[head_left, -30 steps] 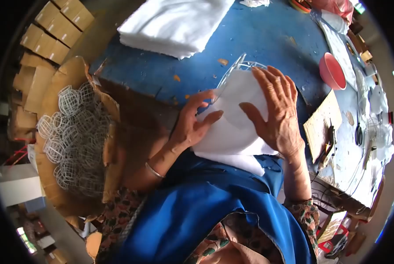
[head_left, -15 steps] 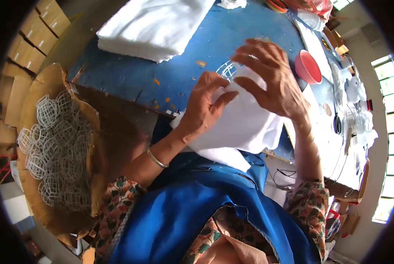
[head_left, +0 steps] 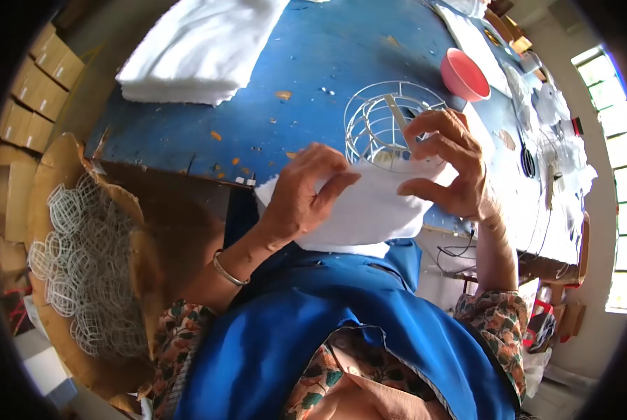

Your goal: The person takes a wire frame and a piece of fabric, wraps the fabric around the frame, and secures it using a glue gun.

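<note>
Nearest us, the white cloth [head_left: 362,220] lay below and between our half-curled left hand [head_left: 306,189], its grip unclear, and our right hand [head_left: 453,168], thumb spread from bent fingers. Just beyond, over the blue worktop [head_left: 296,70], the wire frame [head_left: 371,112] sat beside the right fingertips, wide rim upward, flat strip slanting far-left; its long axis was unclear. The pink bowl [head_left: 465,75] stood farther right.

So the outfit's a shiny blue apron [head_left: 278,336] over a floral top [head_left: 492,325] with orange blooms and dark green leaves, plus a plain silvery bangle [head_left: 228,271] on the left wrist.
</note>
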Demonstrator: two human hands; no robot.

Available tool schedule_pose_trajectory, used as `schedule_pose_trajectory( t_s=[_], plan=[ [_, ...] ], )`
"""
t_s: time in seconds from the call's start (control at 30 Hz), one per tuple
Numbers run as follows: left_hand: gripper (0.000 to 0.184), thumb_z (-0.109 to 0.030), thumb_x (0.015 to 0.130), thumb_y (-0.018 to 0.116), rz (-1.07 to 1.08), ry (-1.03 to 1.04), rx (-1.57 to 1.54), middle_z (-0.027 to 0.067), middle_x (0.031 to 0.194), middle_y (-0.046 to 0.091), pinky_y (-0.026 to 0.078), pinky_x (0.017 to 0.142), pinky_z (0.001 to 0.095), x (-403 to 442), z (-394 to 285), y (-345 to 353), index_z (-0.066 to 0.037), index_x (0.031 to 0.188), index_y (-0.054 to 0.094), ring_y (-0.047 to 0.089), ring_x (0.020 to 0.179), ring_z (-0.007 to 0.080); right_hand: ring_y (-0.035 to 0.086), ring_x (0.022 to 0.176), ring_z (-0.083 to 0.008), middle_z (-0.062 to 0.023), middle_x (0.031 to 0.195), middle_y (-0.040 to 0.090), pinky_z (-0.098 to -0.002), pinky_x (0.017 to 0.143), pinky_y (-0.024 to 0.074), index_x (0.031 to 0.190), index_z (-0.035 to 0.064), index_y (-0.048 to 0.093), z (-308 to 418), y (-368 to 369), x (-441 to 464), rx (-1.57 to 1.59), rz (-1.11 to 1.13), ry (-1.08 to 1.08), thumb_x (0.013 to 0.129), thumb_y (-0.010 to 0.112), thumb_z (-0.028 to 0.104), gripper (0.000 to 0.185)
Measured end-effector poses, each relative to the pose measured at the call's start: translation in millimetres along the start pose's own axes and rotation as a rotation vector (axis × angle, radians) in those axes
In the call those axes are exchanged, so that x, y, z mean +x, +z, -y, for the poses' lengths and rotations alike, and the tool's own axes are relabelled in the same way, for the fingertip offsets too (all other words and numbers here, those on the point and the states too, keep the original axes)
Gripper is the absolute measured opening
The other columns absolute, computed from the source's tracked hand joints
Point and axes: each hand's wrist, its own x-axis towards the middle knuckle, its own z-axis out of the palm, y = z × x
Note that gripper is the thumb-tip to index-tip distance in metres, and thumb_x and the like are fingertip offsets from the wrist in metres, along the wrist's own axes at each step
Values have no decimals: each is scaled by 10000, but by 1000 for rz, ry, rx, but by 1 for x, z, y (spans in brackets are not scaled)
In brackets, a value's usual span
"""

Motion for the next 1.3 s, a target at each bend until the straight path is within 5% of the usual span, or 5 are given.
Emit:
schedule_pose_trajectory(
  t_s=[0.27, 0.57, 0.87, 1.0, 1.3],
  plan=[
    [112, 4, 817, 620, -17, 258, 54, 166, 1203, 563, 361, 976, 496, 33, -20, 8, -26, 871, 525, 524, 1146, 367, 605, 875, -235, -76, 978, 619, -374, 798, 440, 735, 94, 510, -4, 0, -37, 118, -148, 36, 577, 863, 193, 399],
    [142, 88, 756, 602, 83, 432, 129, 187, 1037, 630, 481, 859, 448, 38, -44, 5, 4, 815, 504, 616, 967, 357, 603, 902, -246, -149, 945, 602, -356, 793, 469, 798, 44, 559, -14, 12, -59, 824, -263, 87, 713, 801, 163, 283],
    [180, 94, 738, 592, 99, 448, 165, 188, 1024, 648, 492, 863, 458, 25, -57, 13, -11, 848, 496, 628, 954, 338, 582, 857, -207, -146, 984, 594, -323, 759, 472, 826, 24, 584, 13, 6, -65, 455, -274, 354, 762, 680, 37, 115],
    [185, 81, 743, 596, 107, 448, 152, 201, 1027, 649, 497, 862, 464, 24, -56, 14, -6, 871, 495, 626, 963, 338, 566, 940, -262, -145, 994, 587, -377, 815, 443, 890, 21, 619, 25, -5, -50, 404, -259, 302, 742, 729, 122, 211],
    [162, 48, 726, 659, 46, 414, 153, 175, 995, 639, 499, 781, 404, 24, -60, 16, -8, 796, 524, 632, 892, 332, 523, 744, -254, -88, 807, 555, -371, 659, 408, 861, 49, 616, 38, -7, -29, 117, -48, 153, 717, 721, 99, 185]
  ],
)
